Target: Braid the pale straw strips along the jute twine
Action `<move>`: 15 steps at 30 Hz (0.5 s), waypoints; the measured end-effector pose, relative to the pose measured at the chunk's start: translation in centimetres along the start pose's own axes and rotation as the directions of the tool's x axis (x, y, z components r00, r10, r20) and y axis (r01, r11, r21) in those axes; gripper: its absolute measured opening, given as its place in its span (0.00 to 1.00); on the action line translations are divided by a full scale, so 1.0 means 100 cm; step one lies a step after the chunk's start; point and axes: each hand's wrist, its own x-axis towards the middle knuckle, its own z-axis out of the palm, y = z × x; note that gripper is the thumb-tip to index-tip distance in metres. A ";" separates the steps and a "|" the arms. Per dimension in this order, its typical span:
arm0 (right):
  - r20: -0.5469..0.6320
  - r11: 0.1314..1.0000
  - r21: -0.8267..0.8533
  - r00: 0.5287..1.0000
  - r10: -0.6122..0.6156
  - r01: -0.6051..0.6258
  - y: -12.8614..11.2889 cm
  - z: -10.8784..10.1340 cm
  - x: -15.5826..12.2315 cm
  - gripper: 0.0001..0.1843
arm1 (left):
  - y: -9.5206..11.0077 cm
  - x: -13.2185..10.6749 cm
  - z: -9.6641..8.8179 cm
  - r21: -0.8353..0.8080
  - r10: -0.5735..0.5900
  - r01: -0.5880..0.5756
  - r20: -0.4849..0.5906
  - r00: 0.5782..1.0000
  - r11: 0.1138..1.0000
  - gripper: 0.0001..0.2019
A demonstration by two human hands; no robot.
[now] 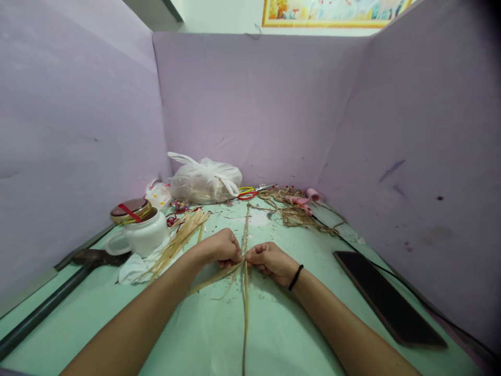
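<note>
My left hand (222,247) and my right hand (269,259) meet at the middle of the green table (274,334), both pinched shut on thin tan straw strands (246,292). One long strand runs from the far side towards me between the two hands. Another strip slants off to the lower left under my left hand. A black band circles my right wrist.
A loose bundle of straw (178,241) lies left of my hands beside a white mug (138,236) with a gold lid. A white plastic bag (204,180), scissors (250,192) and tangled twine (295,210) sit at the back. A dark phone (385,296) lies at right. Purple partitions surround the table.
</note>
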 end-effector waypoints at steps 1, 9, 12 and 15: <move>-0.001 1.000 -0.001 1.000 -0.001 0.001 0.000 0.000 0.000 0.05 | 0.000 0.000 0.000 -0.006 0.003 -0.003 -0.002 1.000 1.000 0.02; 0.019 1.000 0.019 1.000 -0.009 0.009 0.001 -0.001 0.000 0.05 | 0.001 0.001 0.005 -0.001 -0.007 0.007 -0.035 0.999 1.000 0.03; 0.021 1.000 0.014 1.000 -0.004 0.003 0.000 -0.001 0.000 0.05 | 0.001 0.002 0.004 -0.047 -0.007 0.005 -0.047 0.999 0.999 0.03; 0.021 1.000 0.015 1.000 -0.002 0.002 -0.001 0.000 -0.001 0.06 | 0.001 0.001 0.001 -0.094 0.000 -0.008 -0.075 0.997 0.996 0.03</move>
